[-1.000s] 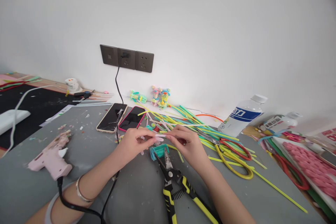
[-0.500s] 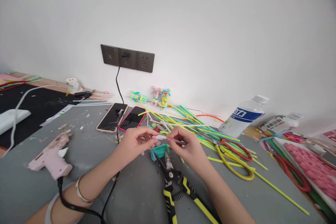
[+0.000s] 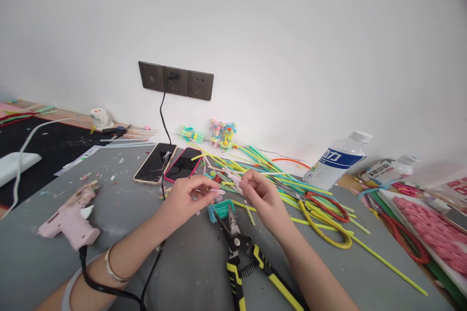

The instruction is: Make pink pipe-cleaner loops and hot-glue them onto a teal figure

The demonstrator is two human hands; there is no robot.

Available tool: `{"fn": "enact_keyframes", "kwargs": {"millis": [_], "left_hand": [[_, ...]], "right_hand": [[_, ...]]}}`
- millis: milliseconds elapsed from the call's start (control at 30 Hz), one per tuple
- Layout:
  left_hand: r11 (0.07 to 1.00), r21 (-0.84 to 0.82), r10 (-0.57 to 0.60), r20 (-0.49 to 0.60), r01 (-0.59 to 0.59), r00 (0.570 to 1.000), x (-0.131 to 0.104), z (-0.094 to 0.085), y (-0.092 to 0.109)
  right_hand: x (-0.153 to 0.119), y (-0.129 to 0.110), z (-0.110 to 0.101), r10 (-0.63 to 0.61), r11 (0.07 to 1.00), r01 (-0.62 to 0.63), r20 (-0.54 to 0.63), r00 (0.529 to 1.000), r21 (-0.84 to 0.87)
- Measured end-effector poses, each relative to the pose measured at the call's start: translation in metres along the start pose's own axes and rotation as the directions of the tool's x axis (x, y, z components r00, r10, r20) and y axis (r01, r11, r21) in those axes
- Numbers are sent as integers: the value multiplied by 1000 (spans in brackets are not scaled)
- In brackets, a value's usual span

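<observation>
Between the thumb and index finger of my left hand (image 3: 191, 200) is a short pale pink pipe cleaner (image 3: 218, 191). My right hand (image 3: 263, 200), a little apart to the right, has its fingertips closed on a pale pink strand (image 3: 235, 181) that looks like a pipe cleaner; its far end blends into the pile behind. Below the hands lies a small teal bundle of pipe cleaner (image 3: 221, 210). The blades of black and yellow pliers-like cutters (image 3: 237, 243) touch it, their handles spread towards me.
Yellow, green and teal pipe cleaners (image 3: 317, 226) spread to the right, with red-and-yellow-handled scissors (image 3: 326, 206) among them. A white bottle (image 3: 339, 163) stands behind. Two phones (image 3: 155, 163) lie at back left, a pink glue gun (image 3: 71, 221) at left, small figures (image 3: 222, 135) by the wall.
My right hand has drawn slightly up and away from my left, so the fingertips are farther apart. The pink strand no longer spans both hands. The cutters and teal bundle stay put.
</observation>
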State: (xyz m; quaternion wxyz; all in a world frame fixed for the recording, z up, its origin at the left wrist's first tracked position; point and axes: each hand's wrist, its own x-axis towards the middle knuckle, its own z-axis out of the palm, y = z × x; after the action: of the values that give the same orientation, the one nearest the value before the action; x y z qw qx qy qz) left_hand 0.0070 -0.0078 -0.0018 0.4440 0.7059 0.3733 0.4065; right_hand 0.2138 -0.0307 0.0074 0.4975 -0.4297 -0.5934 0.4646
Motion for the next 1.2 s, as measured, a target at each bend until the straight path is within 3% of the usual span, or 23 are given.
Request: {"fn": "enact_keyframes", "kwargs": {"millis": [133,233,400,633,933,1200], "left_hand": [[998,-36,-54,15,55,998,0,0,-2],[996,-49,-68,7,68,998,0,-1,-4],[995,-64,-82,-8,82,997,0,-1,-3],[996,-82,-32,-44,28,999,0,-1,-2],[994,-110,-15,-31,12,999,-1,0,2],[997,-69,-19,-25,17,1000,-1,-1,0]], "right_hand": [[6,-2,-5,-11,949,46,-113,994,312],[8,-1,-10,-13,924,80,-179,984,375],[5,3,-10,128,931,-84,-101,987,356],[0,-4,2,134,936,-140,41,990,323],[2,0,2,118,969,-136,99,988,207],[1,-4,3,94,989,-103,84,992,104]]}}
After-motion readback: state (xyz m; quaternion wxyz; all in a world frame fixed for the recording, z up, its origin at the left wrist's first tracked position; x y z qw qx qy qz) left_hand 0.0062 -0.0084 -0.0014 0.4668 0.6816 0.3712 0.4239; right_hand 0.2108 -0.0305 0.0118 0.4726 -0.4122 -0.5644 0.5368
